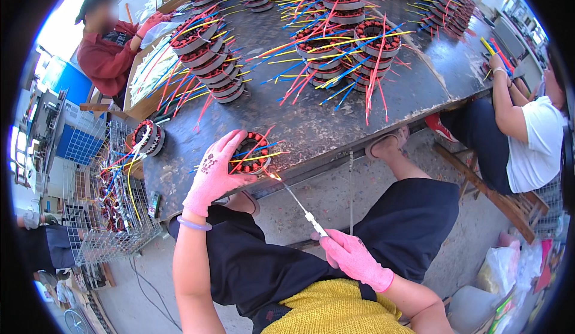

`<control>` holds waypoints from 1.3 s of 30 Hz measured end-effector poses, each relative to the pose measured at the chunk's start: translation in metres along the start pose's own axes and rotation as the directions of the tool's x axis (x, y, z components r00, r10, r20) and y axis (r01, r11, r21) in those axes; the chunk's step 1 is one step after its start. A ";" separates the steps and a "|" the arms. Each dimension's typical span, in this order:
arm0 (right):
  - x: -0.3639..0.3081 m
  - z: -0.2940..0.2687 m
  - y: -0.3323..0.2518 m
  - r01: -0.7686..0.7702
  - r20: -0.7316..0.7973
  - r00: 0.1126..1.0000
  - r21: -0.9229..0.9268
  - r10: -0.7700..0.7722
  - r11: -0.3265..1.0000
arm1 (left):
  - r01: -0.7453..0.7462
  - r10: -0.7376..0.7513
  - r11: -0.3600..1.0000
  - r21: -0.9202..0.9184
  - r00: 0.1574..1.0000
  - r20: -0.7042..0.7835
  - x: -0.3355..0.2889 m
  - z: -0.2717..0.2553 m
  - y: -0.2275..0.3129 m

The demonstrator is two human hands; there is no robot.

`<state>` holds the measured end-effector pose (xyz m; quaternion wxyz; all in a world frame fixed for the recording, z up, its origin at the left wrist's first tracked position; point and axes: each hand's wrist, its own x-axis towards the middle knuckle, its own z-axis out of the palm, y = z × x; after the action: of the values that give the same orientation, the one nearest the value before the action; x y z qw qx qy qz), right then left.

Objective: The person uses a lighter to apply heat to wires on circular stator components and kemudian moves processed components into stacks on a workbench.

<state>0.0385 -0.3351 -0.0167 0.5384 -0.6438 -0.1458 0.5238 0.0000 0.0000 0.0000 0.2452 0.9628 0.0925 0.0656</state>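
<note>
My left hand (212, 169), in a pink glove, grips the left side of a motor stator (262, 161). Its fingers lie along the stator's upper rim and the thumb along the near side. The stator rests near the table's front edge, with red windings and red, yellow and blue wires sticking out. My right hand (356, 258), also gloved in pink, is closed round the white handle of a long-necked lighter (308, 215). A small orange flame (274, 177) burns at the lighter's tip, close beside the stator's lower right rim and its wires.
Stacks of wired stators (209, 61) stand across the dark table (287, 124). A single stator (148, 137) sits at the left edge, above a wire basket (114, 214). One person (111, 49) works at the far left; another (527, 130) sits on the right.
</note>
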 end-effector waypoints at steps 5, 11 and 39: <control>0.000 0.002 -0.001 -0.013 -0.008 1.000 0.093 0.014 0.996 | -0.011 0.011 1.000 -0.005 1.000 -0.016 0.000 0.002 -0.003; -0.006 0.001 0.000 -0.042 -0.027 0.998 0.179 0.048 0.983 | -0.044 0.044 0.999 -0.020 0.999 0.001 0.004 0.005 -0.004; -0.005 -0.003 0.003 -0.026 -0.018 0.999 0.079 0.028 0.997 | -0.052 0.052 0.999 0.003 0.999 -0.002 0.004 0.007 -0.003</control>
<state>0.0379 -0.3416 -0.0172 0.5575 -0.6291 -0.1112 0.5301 0.0050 -0.0003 -0.0074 0.2419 0.9652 0.0677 0.0731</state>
